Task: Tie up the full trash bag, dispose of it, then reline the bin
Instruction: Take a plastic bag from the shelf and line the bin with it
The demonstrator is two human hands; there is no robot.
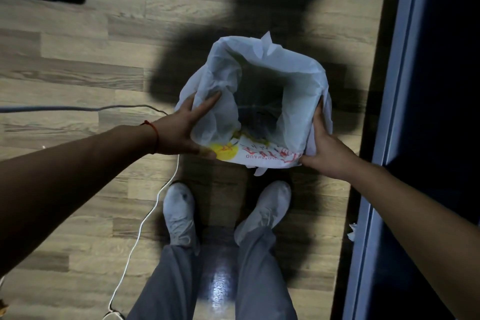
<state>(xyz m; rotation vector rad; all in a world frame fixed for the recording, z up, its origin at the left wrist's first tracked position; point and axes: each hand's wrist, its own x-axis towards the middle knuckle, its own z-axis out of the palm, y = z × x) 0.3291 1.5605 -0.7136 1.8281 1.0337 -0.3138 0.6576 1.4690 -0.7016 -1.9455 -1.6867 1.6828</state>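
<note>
Two hands on the trash bag (270,65), centre of the frame. Left hand (181,130) lies open, fingers straight and spread on the bag's left rim, thumb along the near edge. Right hand (326,143) is at the right rim, fingers running up the side, thumb at the near corner; plastic folds around it, so a pinch cannot be told. Bag is white, translucent, draped over the bin (259,96), its mouth wide open; red print and a yellow disc on the near fold. Red string (155,135) on left wrist. White shoes (179,213) and grey trousers (262,275) just below. White cable (145,215) trails lower left across wood-look floor (78,41). Blue door frame (389,112) along the right edge.
</note>
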